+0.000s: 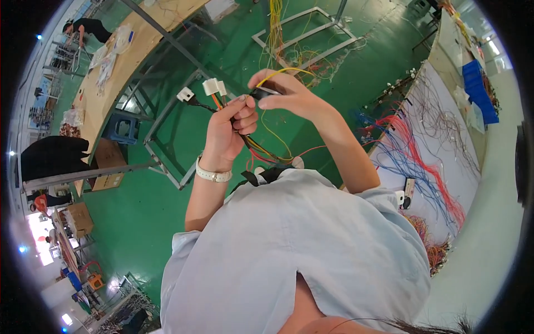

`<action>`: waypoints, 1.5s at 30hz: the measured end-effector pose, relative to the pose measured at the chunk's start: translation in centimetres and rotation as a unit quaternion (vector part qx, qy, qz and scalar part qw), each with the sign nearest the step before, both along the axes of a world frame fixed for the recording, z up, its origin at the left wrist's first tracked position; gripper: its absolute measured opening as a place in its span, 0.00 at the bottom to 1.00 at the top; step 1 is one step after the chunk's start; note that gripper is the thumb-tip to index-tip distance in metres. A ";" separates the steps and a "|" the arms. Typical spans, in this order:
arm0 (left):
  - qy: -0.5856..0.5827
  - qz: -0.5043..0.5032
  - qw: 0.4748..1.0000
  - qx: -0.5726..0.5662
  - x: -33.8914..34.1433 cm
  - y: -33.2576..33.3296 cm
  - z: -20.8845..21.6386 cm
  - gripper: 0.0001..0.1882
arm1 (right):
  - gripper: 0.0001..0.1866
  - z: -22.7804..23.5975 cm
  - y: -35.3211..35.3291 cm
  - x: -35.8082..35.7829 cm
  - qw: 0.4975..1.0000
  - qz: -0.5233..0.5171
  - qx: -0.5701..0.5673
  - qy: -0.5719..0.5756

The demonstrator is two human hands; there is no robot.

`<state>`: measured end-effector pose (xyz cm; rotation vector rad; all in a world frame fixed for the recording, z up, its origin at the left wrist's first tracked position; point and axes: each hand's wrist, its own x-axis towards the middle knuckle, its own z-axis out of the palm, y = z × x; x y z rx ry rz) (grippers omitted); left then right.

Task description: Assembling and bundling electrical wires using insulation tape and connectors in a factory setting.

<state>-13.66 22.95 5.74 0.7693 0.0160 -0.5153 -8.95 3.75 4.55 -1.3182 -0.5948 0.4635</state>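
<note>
Several wires (217, 101) were clasped in the left hand (226, 127); a black piece (261, 93) was held by the right hand (296, 98).

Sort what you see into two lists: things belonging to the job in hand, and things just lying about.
In hand:
wire bundle, in the left hand
white connectors, on wire ends
black piece, at the right hand

Apparently just lying about:
blue stool
cardboard box
blue bin
red wires

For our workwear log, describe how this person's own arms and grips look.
Pale blue fabric sleeves leave both forearms bare. A narrow white wristband circles the left one; the right has none. The left grip and right grip wear no gloves.
</note>
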 end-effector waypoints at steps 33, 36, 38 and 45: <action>-0.636 -0.198 0.534 0.521 -0.9 1.9 8.1 0.17 | 0.12 -1.5 -10.6 -13.6 0.954 0.093 0.280 0.054; -0.353 -0.067 0.817 0.451 0.8 4.8 10.9 0.05 | 0.18 -8.8 -21.9 -18.0 0.924 -0.200 0.326 -0.001; -0.412 -0.044 0.752 0.513 1.0 5.9 10.6 0.05 | 0.26 -18.4 -26.3 -21.8 0.826 -0.517 -0.046 0.218; -0.227 0.044 0.833 0.502 -1.1 5.6 6.1 0.11 | 0.17 -35.8 -25.3 -26.9 0.301 -0.661 -0.671 0.149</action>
